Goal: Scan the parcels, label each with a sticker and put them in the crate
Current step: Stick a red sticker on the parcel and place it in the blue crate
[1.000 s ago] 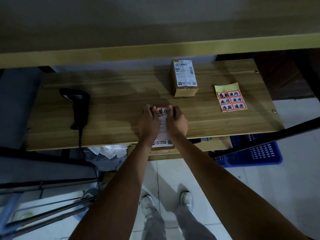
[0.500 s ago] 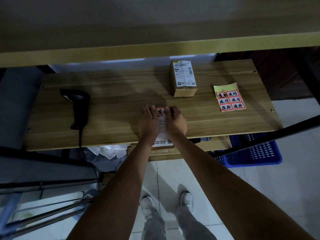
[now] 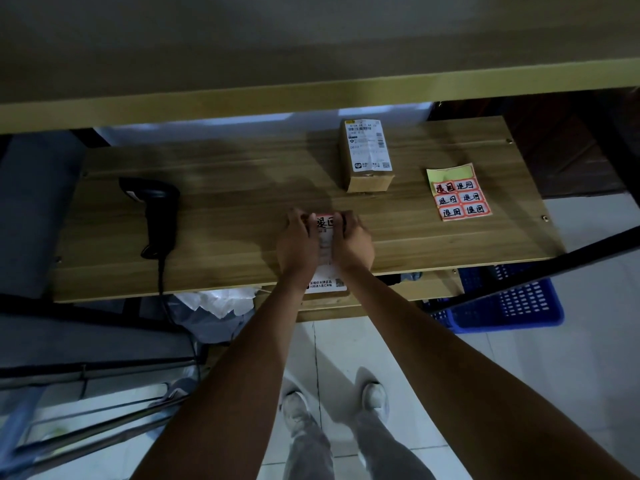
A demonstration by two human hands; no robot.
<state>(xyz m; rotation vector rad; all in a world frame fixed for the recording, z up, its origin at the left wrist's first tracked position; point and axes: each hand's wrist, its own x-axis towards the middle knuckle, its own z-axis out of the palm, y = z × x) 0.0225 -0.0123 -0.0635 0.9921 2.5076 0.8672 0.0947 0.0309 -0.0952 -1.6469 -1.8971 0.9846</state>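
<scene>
A small cardboard parcel (image 3: 326,271) with a white shipping label lies at the front edge of the wooden shelf (image 3: 225,209). A red sticker (image 3: 325,222) sits on its far end. My left hand (image 3: 297,241) and my right hand (image 3: 354,241) lie on the parcel's two sides, fingers curled over it beside the sticker. A second parcel (image 3: 367,155) with a white label stands further back on the shelf. The sticker sheet (image 3: 458,194), yellow with several red stickers, lies to the right. The blue crate (image 3: 509,301) sits on the floor below the shelf's right end.
A black barcode scanner (image 3: 156,211) lies on the shelf's left part, its cable dropping over the front edge. An upper shelf board (image 3: 311,95) overhangs. White plastic wrapping (image 3: 218,303) and a lower board (image 3: 433,289) sit under the shelf. A dark metal bar (image 3: 561,263) crosses at the right.
Both hands stay on the near parcel; the fingers have shifted slightly around the red sticker. Nothing else on the shelf has moved.
</scene>
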